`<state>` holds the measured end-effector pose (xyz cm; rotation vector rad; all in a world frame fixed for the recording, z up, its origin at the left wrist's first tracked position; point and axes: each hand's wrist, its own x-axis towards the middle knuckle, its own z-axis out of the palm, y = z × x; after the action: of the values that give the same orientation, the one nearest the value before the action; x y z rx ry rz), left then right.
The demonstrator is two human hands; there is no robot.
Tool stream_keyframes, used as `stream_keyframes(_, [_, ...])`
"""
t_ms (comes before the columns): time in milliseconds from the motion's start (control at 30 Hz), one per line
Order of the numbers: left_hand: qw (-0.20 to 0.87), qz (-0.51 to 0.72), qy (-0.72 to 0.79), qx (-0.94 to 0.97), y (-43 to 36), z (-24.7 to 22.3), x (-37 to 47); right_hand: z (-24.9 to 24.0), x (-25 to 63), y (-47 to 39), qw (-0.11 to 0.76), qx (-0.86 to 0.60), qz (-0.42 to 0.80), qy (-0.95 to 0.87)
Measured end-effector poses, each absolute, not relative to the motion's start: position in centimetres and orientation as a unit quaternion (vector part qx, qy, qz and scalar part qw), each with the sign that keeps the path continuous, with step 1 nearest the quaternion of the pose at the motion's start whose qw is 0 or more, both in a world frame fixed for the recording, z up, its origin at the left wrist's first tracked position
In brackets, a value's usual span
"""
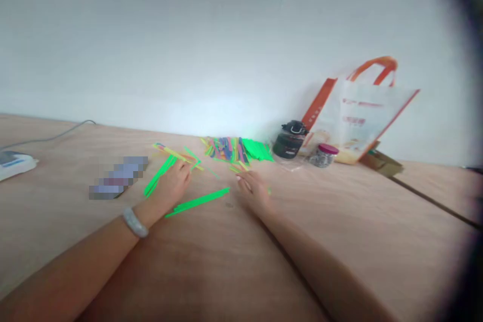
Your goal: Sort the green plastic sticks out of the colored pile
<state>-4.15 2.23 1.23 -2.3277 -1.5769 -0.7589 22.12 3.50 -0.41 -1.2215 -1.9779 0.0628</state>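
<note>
My left hand (176, 178) is closed, its curled fingers at a bunch of thin yellow strips (171, 151) that stick out on both sides. Beneath and beside that hand lie bright green strips (158, 177). My right hand (255, 192) is also closed, thumb and fingers together. Short yellow strips (240, 167) poke out ahead of its fingertips, and a small yellow-green end shows on its far side. Between the hands, nearer me, another bundle of green strips (198, 202) lies on the table. Motion blur hides the exact grip.
Behind the hands lie a row of multicoloured strips (225, 150) and a green pile (257, 150). To the right stand a dark bottle (290, 141), a pink-lidded jar (323, 157), a bag (356, 121) and a cardboard box (383, 161). Leftward are a pixelated object (118, 177) and a white device (17, 165).
</note>
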Motion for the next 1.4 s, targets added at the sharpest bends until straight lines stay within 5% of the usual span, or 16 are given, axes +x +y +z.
stream_keyframes(233, [0.029,-0.251,-0.403,-0.88,-1.6,1.5,0.1,0.4,17.4,0.8,0.412,-0.462,0.344,-0.706])
stream_keyframes(733, [0.04,-0.233,-0.455,-0.859,-1.5,1.3,0.1,0.6,17.4,1.6,0.409,-0.471,0.381,-0.683])
stream_keyframes(867, [-0.001,-0.232,-0.475,-0.849,-1.5,1.7,-0.5,0.8,20.8,3.9,0.449,-0.572,0.263,-0.634])
stream_keyframes(1133, [0.004,-0.237,-0.406,-0.883,-0.6,-1.1,-0.1,-0.8,21.6,5.0,0.193,-0.605,-0.052,-0.771])
stream_keyframes(1400, [-0.008,-0.204,-0.439,-0.875,0.4,-1.4,-0.9,-0.8,22.0,5.3,0.125,-0.612,-0.106,-0.774])
